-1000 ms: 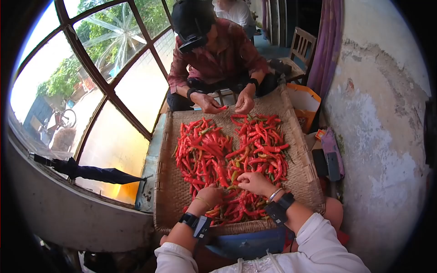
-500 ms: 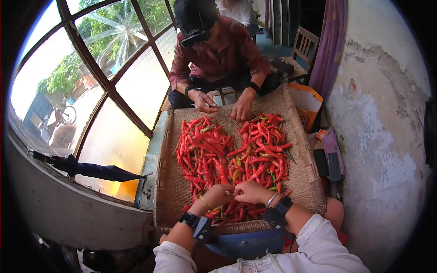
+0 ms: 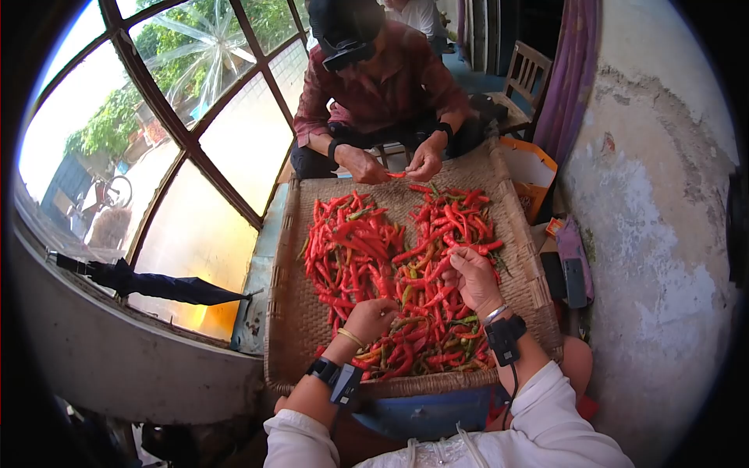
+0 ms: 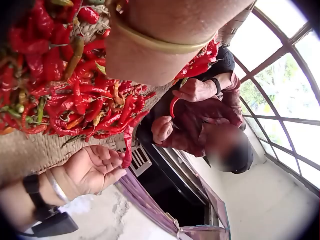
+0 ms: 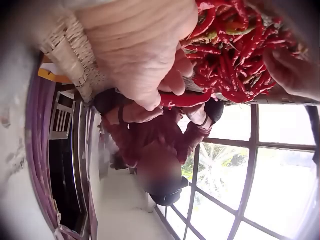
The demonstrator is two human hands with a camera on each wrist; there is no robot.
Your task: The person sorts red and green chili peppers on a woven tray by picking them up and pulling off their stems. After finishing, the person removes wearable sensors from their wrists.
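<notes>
The right hand [image 3: 473, 282] pinches a red chili [image 5: 186, 99], its long axis pointing across toward the left-hand side, above the chili heap [image 3: 355, 261]. The left hand [image 3: 370, 320] sits nearer the body, over the heap; whether its fingers hold anything cannot be told. Bare weave runs along both sides of the woven tray [image 3: 300, 343].
</notes>
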